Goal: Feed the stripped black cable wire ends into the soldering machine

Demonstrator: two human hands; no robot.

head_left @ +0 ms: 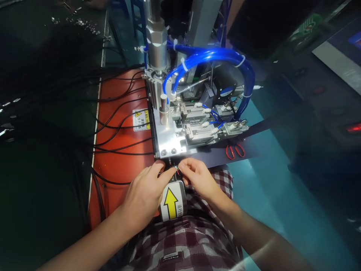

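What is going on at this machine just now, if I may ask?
The person's left hand and right hand meet at the near edge of a metal machine, just beyond a yellow arrow. The right hand pinches a small piece with red on it, with the left hand close against it; the piece is too small and covered to identify. Red-handled scissors lie off to the right.

Left of the flat orange-red bench top (122,165) lies deep shadow; right of it spreads a smooth blue-green floor (267,188), patched with pale light and shade, and beyond it stands a dark-blue, straight-legged stool (138,3)
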